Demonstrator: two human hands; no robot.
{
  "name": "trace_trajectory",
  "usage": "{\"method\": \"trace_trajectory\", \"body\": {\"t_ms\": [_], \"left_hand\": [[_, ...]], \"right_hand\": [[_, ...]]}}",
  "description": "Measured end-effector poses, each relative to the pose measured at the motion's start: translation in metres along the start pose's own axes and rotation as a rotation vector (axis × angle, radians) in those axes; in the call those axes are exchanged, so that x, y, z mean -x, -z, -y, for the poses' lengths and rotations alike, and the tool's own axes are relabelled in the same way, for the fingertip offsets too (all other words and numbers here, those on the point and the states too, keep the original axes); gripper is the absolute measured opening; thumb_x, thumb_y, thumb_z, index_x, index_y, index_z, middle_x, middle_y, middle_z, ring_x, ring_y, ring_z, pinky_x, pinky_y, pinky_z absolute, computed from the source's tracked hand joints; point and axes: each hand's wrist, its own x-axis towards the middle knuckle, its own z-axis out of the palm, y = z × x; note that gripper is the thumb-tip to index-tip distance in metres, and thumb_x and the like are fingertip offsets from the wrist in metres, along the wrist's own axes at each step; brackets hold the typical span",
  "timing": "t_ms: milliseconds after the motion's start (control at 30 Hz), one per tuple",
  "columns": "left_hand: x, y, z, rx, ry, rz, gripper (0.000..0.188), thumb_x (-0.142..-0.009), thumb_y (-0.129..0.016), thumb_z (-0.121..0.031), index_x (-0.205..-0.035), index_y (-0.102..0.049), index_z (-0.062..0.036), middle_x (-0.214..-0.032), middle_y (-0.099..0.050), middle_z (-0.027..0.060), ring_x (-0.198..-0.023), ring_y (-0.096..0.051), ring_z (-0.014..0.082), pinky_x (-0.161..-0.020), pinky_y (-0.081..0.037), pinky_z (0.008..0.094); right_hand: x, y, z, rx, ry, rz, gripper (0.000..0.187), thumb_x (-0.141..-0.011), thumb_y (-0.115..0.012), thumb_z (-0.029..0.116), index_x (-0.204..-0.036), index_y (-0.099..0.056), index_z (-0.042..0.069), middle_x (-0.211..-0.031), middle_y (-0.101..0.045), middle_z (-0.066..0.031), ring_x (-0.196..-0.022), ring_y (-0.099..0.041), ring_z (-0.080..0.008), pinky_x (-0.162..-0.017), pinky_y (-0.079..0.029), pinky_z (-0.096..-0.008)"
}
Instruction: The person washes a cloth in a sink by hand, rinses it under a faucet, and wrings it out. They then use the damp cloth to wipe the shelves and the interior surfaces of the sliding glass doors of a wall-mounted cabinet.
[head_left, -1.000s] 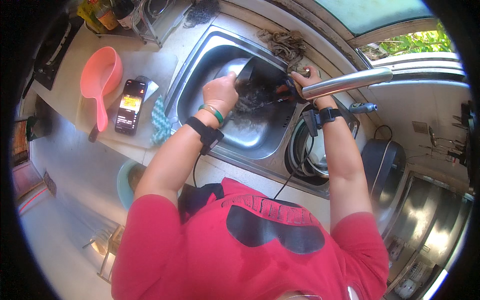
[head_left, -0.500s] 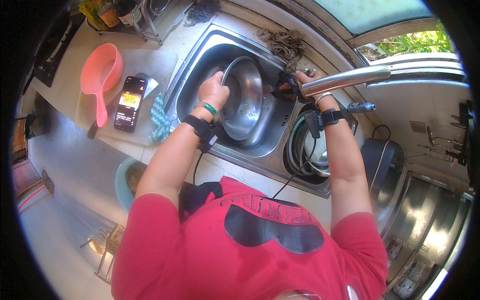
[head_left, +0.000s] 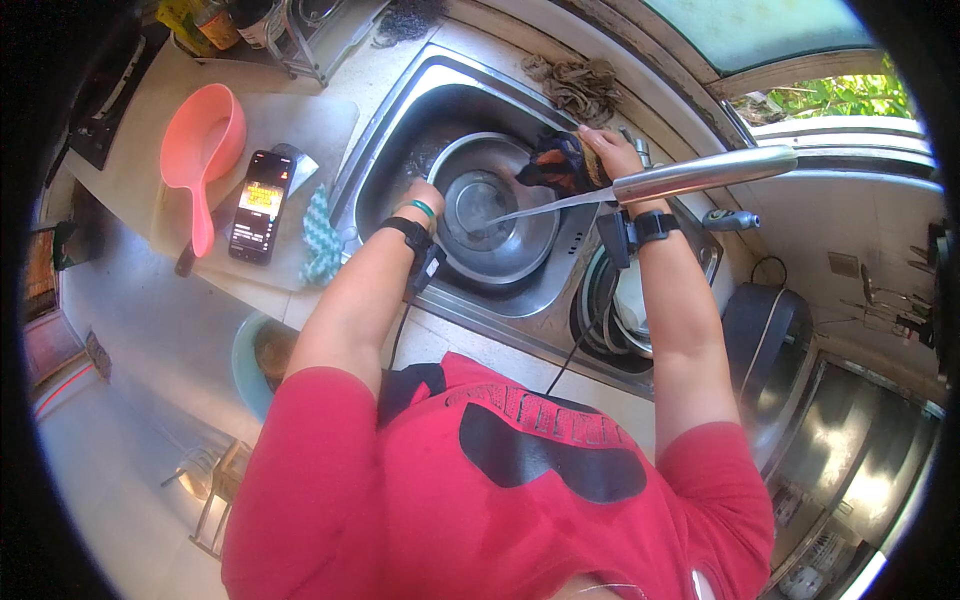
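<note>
A round stainless steel basin sits in the sink, with a shallow pool of water in it. My left hand is closed on the basin's left rim, its fingers partly hidden. From the metal faucet a stream of water runs down into the basin. Behind the faucet my right hand is closed on a dark cloth with orange patches, which hangs by the basin's far right rim.
A drainer section with stacked pots adjoins the sink. Left on the counter lie a pink dipper, a phone and a checked teal cloth. A crumpled brown rag lies behind the sink.
The basin has gone from tilted to nearly level, my left hand lowering with its rim. Water now streams from the faucet. My right hand and the dark cloth have shifted slightly.
</note>
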Motion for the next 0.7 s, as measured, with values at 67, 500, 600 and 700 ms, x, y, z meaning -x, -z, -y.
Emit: {"method": "trace_trajectory", "body": {"t_ms": [67, 500, 600, 700], "left_hand": [[-0.012, -0.004, 0.006, -0.224, 0.035, 0.176, 0.044, -0.079, -0.051, -0.015, -0.119, -0.047, 0.0005, -0.121, -0.05, 0.0221, -0.111, -0.051, 0.0327, -0.095, -0.039, 0.0389], [0.073, -0.019, -0.062, 1.386, -0.019, 0.941, 0.051, -0.087, -0.042, -0.054, -0.106, -0.055, -0.0082, -0.103, -0.06, 0.0117, -0.092, -0.059, 0.0262, -0.083, -0.046, 0.0461], [0.073, -0.021, -0.068, 1.459, 0.092, 0.781, 0.033, -0.09, -0.036, -0.029, -0.098, -0.057, -0.006, -0.096, -0.062, 0.0113, -0.086, -0.061, 0.0262, -0.08, -0.048, 0.0443], [0.076, -0.02, -0.074, 1.443, 0.133, 0.722, 0.035, -0.091, -0.034, -0.032, -0.098, -0.057, -0.0061, -0.095, -0.061, 0.0127, -0.088, -0.06, 0.0259, -0.081, -0.048, 0.0437]], "right_hand": [[0.004, -0.002, 0.004, -0.127, -0.048, 0.031, 0.06, -0.079, -0.055, 0.053, -0.106, -0.061, -0.001, -0.109, -0.059, -0.0151, -0.099, -0.054, -0.0222, -0.088, -0.038, -0.0287], [0.101, -0.051, 0.029, -0.576, -0.139, 0.434, 0.082, -0.065, -0.077, 0.011, -0.132, -0.03, 0.005, -0.098, -0.056, -0.0061, -0.082, -0.057, -0.0137, -0.063, -0.048, -0.0244], [0.121, -0.053, 0.029, -0.638, -0.071, 0.484, 0.099, -0.062, -0.076, 0.003, -0.14, -0.015, 0.008, -0.121, -0.042, -0.0057, -0.099, -0.05, -0.0146, -0.082, -0.043, -0.0246], [0.133, -0.056, 0.024, -0.031, 0.335, 0.3, 0.083, -0.06, -0.074, 0.004, -0.132, -0.032, 0.006, -0.126, -0.04, -0.0071, -0.111, -0.046, -0.0193, -0.093, -0.037, -0.028]]}}
